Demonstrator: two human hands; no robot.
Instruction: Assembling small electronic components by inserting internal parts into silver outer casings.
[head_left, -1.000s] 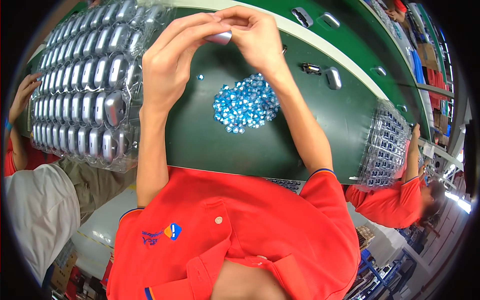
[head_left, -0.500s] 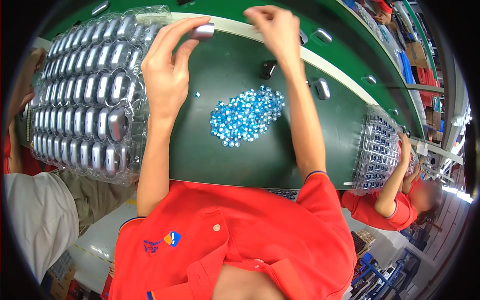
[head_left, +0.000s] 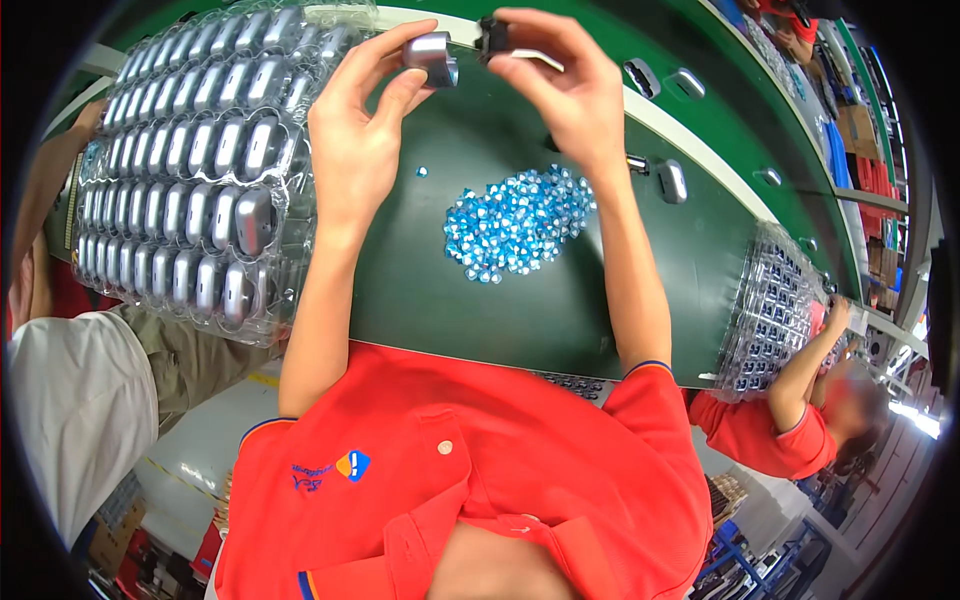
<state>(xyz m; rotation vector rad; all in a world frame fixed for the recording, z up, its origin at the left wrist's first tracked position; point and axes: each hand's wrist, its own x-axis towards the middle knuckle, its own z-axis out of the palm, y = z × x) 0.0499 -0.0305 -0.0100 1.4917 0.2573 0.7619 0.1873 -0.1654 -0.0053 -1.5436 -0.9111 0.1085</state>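
Note:
My left hand [head_left: 352, 155] pinches a silver-grey shell [head_left: 428, 54], hollow and rounded like a small earbud case, above the far part of the dark green table. A bluish edge shows at its open end, which faces right. Opposite it, my right hand [head_left: 585, 100] grips a small black part [head_left: 491, 38] between thumb and fingers. A narrow gap separates the two parts. Nearer me lies a pile of small shiny blue pieces [head_left: 515, 225], with one loose blue piece [head_left: 422, 171] to its left.
Clear plastic trays [head_left: 285, 190] full of grey shells stand at the left. Another clear tray [head_left: 765, 320] with dark parts is at the right, beside a co-worker's arm [head_left: 808, 350]. A grey case [head_left: 672, 181] lies right of my forearm. More cases [head_left: 690, 83] rest on the green belt beyond.
My right hand has come closer to the shell, and the black part now shows in its fingers. My left hand has turned the shell so its open end shows. The whole view has shifted slightly.

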